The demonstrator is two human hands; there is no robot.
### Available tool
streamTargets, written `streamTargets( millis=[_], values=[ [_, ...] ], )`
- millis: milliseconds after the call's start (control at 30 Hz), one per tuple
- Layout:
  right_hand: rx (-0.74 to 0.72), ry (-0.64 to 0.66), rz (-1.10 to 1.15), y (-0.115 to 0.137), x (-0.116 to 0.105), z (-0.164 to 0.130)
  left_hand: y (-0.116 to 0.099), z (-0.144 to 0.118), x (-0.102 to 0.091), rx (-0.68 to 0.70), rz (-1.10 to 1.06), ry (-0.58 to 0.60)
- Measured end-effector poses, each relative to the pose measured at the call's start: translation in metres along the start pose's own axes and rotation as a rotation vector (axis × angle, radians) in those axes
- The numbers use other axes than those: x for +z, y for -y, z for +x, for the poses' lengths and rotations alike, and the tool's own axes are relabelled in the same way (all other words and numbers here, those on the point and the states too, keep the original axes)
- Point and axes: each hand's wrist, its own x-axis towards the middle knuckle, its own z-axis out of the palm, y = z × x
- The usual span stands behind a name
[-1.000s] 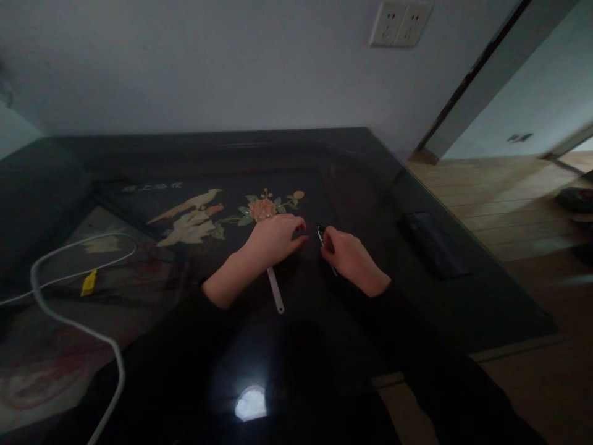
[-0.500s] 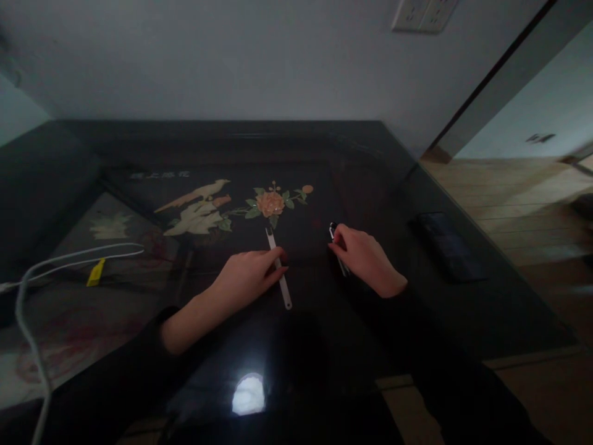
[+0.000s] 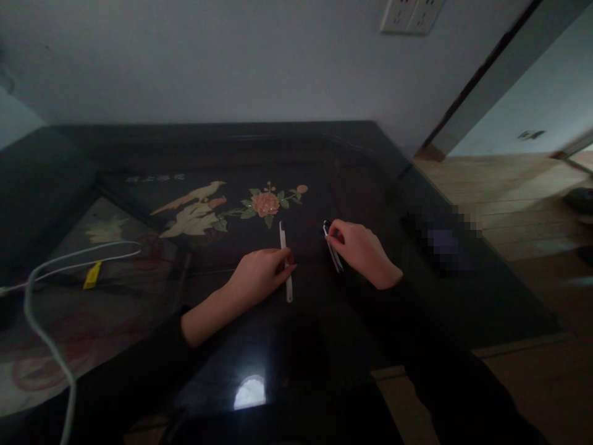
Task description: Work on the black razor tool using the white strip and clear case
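Observation:
My left hand (image 3: 262,272) pinches a slim white stick (image 3: 290,290) between thumb and fingers. The stick has a dark tip at its far end and a small hole at the near end; its exact kind is unclear. To the right, my right hand (image 3: 364,250) has its fingertips closed on a narrow silver-and-black tool (image 3: 334,258), partly covered by the fingers and too small to identify. Both hands are low over the dark glossy table (image 3: 315,334), with a gap between them.
A phone-like dark object (image 3: 440,244), blurred out, lies right of my right hand. At the left, a white cable (image 3: 41,334) with a yellow tag (image 3: 92,275) crosses the tabletop. A bird-and-flower picture (image 3: 264,204) decorates the table. Behind stands a wall with sockets (image 3: 410,15).
The white stick has turned from a slant to nearly upright in the view, and my left hand has shifted slightly right. My right hand keeps its grip, with its tool showing more.

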Motion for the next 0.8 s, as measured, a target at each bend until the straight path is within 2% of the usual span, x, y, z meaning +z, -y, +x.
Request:
streamTargets(
  millis=[167, 467, 633, 800],
  values=[
    [0.018, -0.015, -0.009, -0.001, -0.004, 0.000, -0.009, 0.016, 0.005, -0.009, -0.064, -0.057],
    [0.064, -0.032, 0.002, -0.004, -0.014, -0.001, -0.026, 0.045, 0.014, -0.024, -0.179, -0.093],
    [0.065, -0.072, 0.023, -0.012, -0.017, 0.001, -0.025, 0.045, 0.020, -0.004, -0.227, -0.126],
    [0.056, -0.103, -0.004, -0.022, -0.013, 0.003, -0.021, 0.040, 0.017, -0.019, -0.206, -0.119]
  ],
)
